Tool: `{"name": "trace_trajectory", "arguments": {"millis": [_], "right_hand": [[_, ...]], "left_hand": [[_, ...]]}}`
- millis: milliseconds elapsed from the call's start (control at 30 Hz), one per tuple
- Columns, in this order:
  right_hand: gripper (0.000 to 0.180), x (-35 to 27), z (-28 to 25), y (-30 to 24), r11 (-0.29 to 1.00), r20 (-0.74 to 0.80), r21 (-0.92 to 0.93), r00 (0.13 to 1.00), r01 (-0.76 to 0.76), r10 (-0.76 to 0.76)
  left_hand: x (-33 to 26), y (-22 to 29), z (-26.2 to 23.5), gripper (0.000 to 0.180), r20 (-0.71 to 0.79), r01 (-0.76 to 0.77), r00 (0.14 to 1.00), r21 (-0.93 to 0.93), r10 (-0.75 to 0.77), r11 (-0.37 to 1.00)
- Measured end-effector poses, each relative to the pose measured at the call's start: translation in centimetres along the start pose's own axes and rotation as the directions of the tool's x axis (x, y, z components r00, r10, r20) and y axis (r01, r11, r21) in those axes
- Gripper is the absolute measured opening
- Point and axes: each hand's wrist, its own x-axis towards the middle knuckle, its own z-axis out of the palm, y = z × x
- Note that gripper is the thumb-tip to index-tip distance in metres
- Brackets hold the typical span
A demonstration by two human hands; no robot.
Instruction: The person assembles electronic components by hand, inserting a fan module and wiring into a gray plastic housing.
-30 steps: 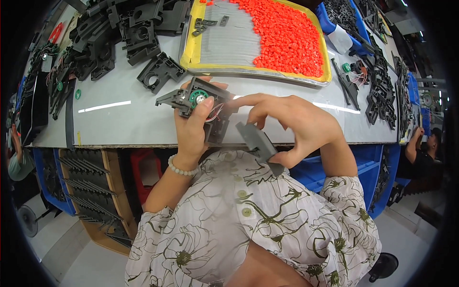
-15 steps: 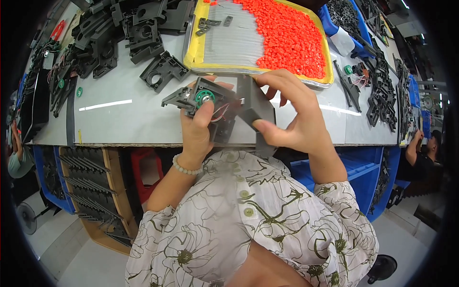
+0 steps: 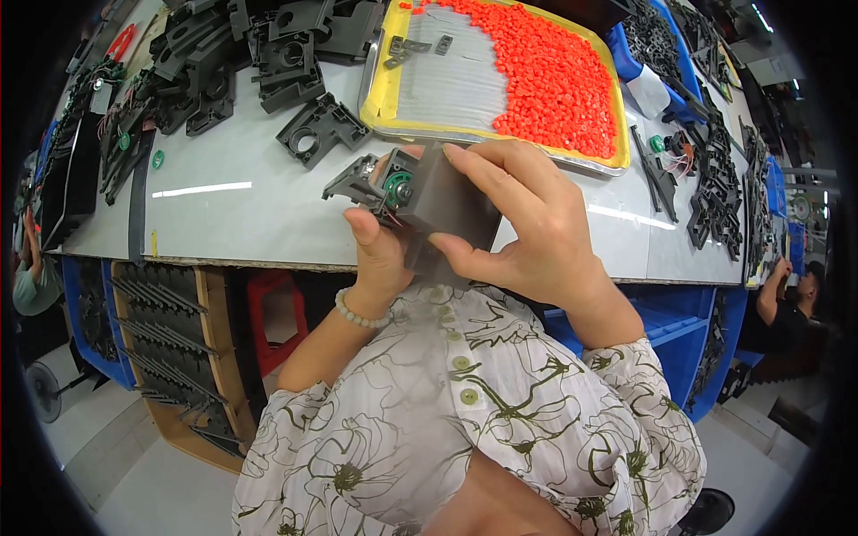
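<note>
In front of my chest, my left hand point(image 3: 380, 259) supports a dark grey plastic housing point(image 3: 356, 183) from beneath. Its thumb stands away from the part, and its other fingers are mostly hidden behind. A green ring-shaped part point(image 3: 397, 189) with a dark centre sits in the housing, partly covered at its right side. My right hand point(image 3: 541, 210) grips a smooth dark grey box-shaped cover point(image 3: 447, 192) between thumb and fingers. The cover lies over the housing's right portion, right against the green part. Whether the two pieces are seated together cannot be made out.
Beyond my hands is a yellow-edged metal tray point(image 3: 380, 107) with many small red pieces point(image 3: 559, 85). Dark grey housings point(image 3: 313, 129) pile up at the far left. Blue bins point(image 3: 626, 54) and black parts point(image 3: 715, 196) stand at right. A wooden rack point(image 3: 219, 330) sits below the table.
My right hand has brought the cover left over the housing, hiding the wires and part of the green ring. My left thumb has come off the green part.
</note>
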Motion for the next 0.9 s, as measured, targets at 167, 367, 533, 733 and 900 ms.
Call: {"name": "trace_trajectory", "arguments": {"millis": [167, 367, 533, 733, 900], "right_hand": [[0.058, -0.1, 0.2, -0.3, 1.0, 0.002, -0.024, 1.0, 0.011, -0.011], [0.057, 0.0, 0.2, -0.4, 0.998, 0.023, -0.063, 1.0, 0.018, -0.017], [0.056, 0.2, -0.3, -0.9, 0.997, 0.09, -0.069, 0.995, -0.026, 0.032], [0.056, 0.1, -0.3, -0.8, 0.994, 0.122, -0.108, 0.992, 0.032, -0.018], [0.055, 0.0, -0.3, -0.8, 0.993, 0.144, -0.113, 0.989, 0.037, -0.02]], "left_hand": [[-0.1, 0.5, 0.4, 0.106, 0.044, 0.038, 0.998, 0.073, -0.041, 0.997], [-0.3, 0.3, 0.7, 0.11, 0.076, 0.015, 0.997, 0.068, -0.02, 0.998], [-0.2, -0.2, 0.2, 0.111, 0.039, -0.032, 0.999, 0.103, 0.028, 0.994], [-0.2, -0.5, 0.1, 0.113, 0.063, -0.037, 0.998, 0.108, 0.031, 0.993], [-0.2, -0.6, 0.1, 0.113, 0.057, -0.043, 0.998, 0.11, 0.037, 0.993]]}}
